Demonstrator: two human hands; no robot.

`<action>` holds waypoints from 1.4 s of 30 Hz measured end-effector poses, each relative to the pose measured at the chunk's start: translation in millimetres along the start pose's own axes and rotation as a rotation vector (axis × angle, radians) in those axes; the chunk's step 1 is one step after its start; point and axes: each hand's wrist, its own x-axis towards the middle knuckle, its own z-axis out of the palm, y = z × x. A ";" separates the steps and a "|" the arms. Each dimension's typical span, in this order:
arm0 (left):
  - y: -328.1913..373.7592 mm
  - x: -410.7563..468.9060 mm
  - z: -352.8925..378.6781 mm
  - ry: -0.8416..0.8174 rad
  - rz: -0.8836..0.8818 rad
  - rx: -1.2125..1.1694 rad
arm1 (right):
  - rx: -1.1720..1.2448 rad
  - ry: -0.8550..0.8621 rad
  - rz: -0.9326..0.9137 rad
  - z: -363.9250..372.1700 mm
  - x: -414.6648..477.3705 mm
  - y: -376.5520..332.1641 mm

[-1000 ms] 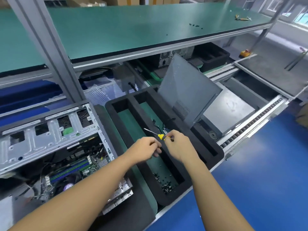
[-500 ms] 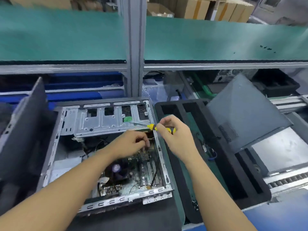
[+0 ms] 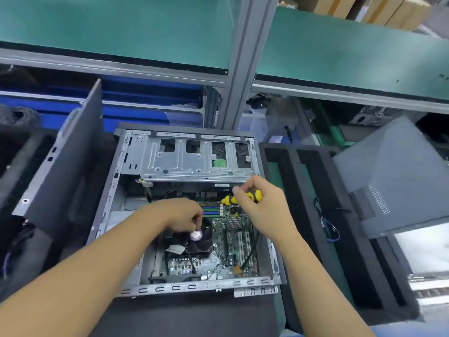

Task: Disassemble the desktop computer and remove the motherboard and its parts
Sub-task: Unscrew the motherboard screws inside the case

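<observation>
two hands hover over the motherboard (image 3: 233,239) in the open case (image 3: 194,161): right hand (image 3: 264,210) clamps the screwdriver (image 3: 256,195), left hand (image 3: 177,215) curls at the fan (image 3: 202,243), grip unclear. looks an unscrewing step; tip needs seating.

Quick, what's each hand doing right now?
Left hand: curled over the fan; cannot tell if holding anything.
Right hand: holding the screwdriver.
</observation>
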 end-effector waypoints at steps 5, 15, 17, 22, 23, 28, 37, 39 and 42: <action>-32.3 -10.3 -22.8 0.172 -0.085 0.025 | 0.024 -0.007 -0.019 17.5 7.1 -9.2; -59.4 -27.6 -7.3 0.099 -0.153 -0.231 | -0.332 -0.638 -0.279 77.4 9.9 -58.0; -61.2 -33.0 -7.5 0.133 -0.142 -0.296 | -0.384 -0.642 -0.326 86.3 6.9 -63.5; -57.3 -31.0 -8.4 0.125 -0.139 -0.361 | -0.174 -0.227 -0.305 70.7 14.3 -72.9; -57.4 -30.7 -9.1 0.110 -0.136 -0.369 | -0.155 -0.203 -0.315 67.7 16.3 -76.2; -59.3 -31.5 -9.5 0.071 -0.094 -0.369 | -0.226 -0.424 -0.340 70.0 20.3 -83.5; -61.5 -28.1 -4.9 0.178 -0.145 -0.360 | -0.467 -0.867 -0.314 114.4 8.3 -53.6; -60.9 -27.5 -3.1 0.204 -0.159 -0.355 | -0.481 -0.873 -0.318 119.9 5.4 -46.2; -59.6 -28.7 -3.6 0.214 -0.164 -0.361 | -0.484 -0.874 -0.301 124.7 1.3 -37.4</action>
